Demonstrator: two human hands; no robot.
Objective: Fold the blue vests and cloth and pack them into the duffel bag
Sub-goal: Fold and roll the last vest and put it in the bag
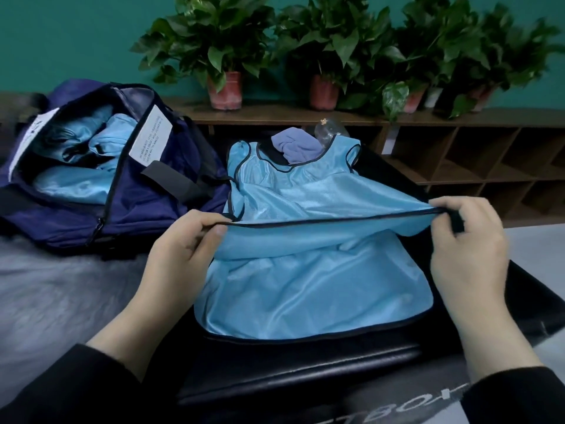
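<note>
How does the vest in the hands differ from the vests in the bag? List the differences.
The vest on the mat lies spread out, neck hole showing; the packed vests sit bunched up inside the open bag.
The spread vest has both hands on it, left hand and right hand pinching its black-trimmed hem; the packed vests are untouched.
Both are shiny light blue fabric.

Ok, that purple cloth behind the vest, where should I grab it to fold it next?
Probably from above, at the cloth's raised top: it sits bunched in a heap showing through the vest's neck opening, so no flat edge or corner is on offer. Both the left hand and right hand are pinching the vest's hem, so one must let go first.
</note>
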